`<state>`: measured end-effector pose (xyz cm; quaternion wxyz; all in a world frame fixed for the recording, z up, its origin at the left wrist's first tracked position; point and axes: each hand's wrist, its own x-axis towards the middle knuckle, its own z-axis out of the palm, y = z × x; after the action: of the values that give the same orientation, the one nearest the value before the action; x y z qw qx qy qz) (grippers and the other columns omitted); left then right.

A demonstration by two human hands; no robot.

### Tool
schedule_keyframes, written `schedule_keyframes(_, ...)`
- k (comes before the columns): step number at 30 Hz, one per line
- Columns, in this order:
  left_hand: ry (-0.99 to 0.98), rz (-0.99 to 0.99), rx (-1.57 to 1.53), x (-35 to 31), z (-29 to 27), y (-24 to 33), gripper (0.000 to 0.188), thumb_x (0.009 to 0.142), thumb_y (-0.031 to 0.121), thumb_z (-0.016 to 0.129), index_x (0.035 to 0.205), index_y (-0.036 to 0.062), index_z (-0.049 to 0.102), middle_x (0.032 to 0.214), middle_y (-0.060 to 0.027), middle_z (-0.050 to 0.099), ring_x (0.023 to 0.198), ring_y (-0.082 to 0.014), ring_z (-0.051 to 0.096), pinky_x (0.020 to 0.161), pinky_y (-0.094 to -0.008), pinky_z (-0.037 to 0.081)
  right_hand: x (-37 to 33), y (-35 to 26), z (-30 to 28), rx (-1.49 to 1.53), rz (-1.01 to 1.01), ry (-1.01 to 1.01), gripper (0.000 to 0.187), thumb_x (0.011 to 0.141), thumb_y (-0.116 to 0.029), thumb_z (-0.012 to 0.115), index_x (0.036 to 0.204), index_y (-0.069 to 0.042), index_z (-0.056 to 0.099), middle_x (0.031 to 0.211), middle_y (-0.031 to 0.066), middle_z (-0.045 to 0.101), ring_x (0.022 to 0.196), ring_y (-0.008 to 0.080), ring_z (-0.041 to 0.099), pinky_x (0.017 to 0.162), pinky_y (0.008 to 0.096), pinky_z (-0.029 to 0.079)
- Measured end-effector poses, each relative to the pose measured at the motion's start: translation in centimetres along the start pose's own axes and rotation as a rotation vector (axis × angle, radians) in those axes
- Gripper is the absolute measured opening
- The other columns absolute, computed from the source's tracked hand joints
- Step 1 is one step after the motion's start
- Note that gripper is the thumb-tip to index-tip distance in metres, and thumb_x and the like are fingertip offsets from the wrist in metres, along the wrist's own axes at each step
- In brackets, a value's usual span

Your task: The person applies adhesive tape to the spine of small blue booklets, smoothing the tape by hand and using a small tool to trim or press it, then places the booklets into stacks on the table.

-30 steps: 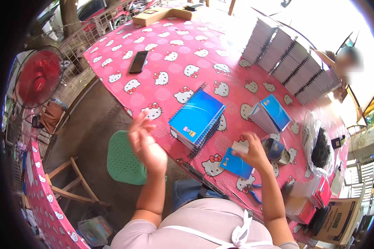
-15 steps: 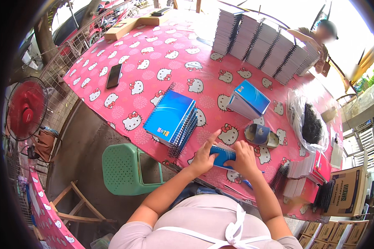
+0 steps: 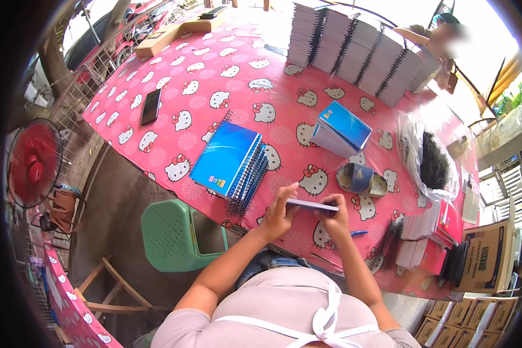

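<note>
Just above the near edge of the table, I hold a small notepad (image 3: pixel 312 205) nearly edge-on between both hands. My left hand (image 3: pixel 280 216) grips its left end, with the index finger raised. The right end is pinched by my right hand (image 3: pixel 334 214). To the left of my hands is a stack of blue-covered spiral notebooks (image 3: pixel 226 159). Beyond them lies a smaller blue-covered pile of pads (image 3: pixel 343 129). A rounded blue and pale item (image 3: pixel 362 178), its kind unclear, sits nearer. A blue pen (image 3: pixel 358 233) lies by my right hand.
Tall stacks of bound pages (image 3: pixel 354 52) stand at the far side, beside another person (image 3: pixel 426 37). At right are a plastic bag of black coils (image 3: pixel 432 162), pink-covered pads (image 3: pixel 426 238) and a cardboard box (image 3: pixel 484 255). A phone (image 3: pixel 151 107) and green stool (image 3: pixel 171 235) are left.
The notepad has been tilted from showing its blue cover to nearly edge-on, and raised slightly. My right hand has shifted from its top to its right end, uncovering more of the pen.
</note>
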<state>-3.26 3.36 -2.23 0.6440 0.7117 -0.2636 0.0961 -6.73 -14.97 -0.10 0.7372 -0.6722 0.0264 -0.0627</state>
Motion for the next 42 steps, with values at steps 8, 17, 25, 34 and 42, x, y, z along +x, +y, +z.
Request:
schedule_keyframes(8,-0.112,0.039,0.206,-0.6,-1.5,-1.5,0.061,0.077,0.002,0.072,0.132,0.0176,0.05,0.126,-0.0178,0.046,0.112,-0.0326,0.052,0.093,-0.0438,0.044,-0.7,0.5,1.0,-0.228,-0.05,-0.037,0.027,0.075,0.013,0.062,0.091,-0.004,0.049,0.084,0.0034,0.055,0.081,0.0109,0.052,0.073,0.0259,0.045)
schedule_keyframes(17,-0.276,0.028,0.684,3.5,2.0,6.0,0.012,0.078,0.026,0.072,0.087,0.0186,0.072,0.098,0.0027,0.066,0.102,-0.0197,0.055,0.103,-0.0629,0.013,-1.4,-1.2,-1.7,-0.964,-0.414,0.171,0.034,0.066,0.002,0.069,0.097,-0.003,0.054,0.092,0.0172,0.058,0.086,0.0381,0.057,0.079,0.0429,0.047)
schedule_keyframes(25,-0.323,0.116,0.575,3.9,2.3,6.1,0.009,0.077,0.025,0.073,0.083,0.0186,0.072,0.081,0.0072,0.067,0.083,-0.0157,0.058,0.102,-0.0602,0.015,-7.3,-2.9,-17.7,-1.262,0.316,0.683,0.032,0.079,-0.025,0.072,0.097,-0.002,0.058,0.1,0.0169,0.06,0.093,0.0356,0.059,0.076,0.0451,0.049)
schedule_keyframes(34,-0.372,0.046,0.531,3.6,2.0,6.0,0.013,0.077,0.024,0.073,0.089,0.0189,0.074,0.088,0.0055,0.068,0.105,-0.0174,0.057,0.107,-0.065,-0.003,-5.6,-7.6,-7.0,-0.993,-0.284,0.14,0.035,0.078,0.007,0.059,0.112,-0.002,0.063,0.097,0.0168,0.058,0.085,0.0291,0.06,0.068,0.0379,0.049)
schedule_keyframes(42,-0.344,0.088,0.546,3.3,2.0,5.8,0.014,0.079,0.027,0.072,0.091,0.0206,0.074,0.089,0.0058,0.068,0.109,-0.0187,0.056,0.107,-0.065,-0.007,-4.2,-7.1,-3.6,-0.787,-0.251,0.051,0.031,0.073,-0.002,0.074,0.103,-0.007,0.071,0.087,0.0096,0.059,0.075,0.0233,0.06,0.064,0.0327,0.049)
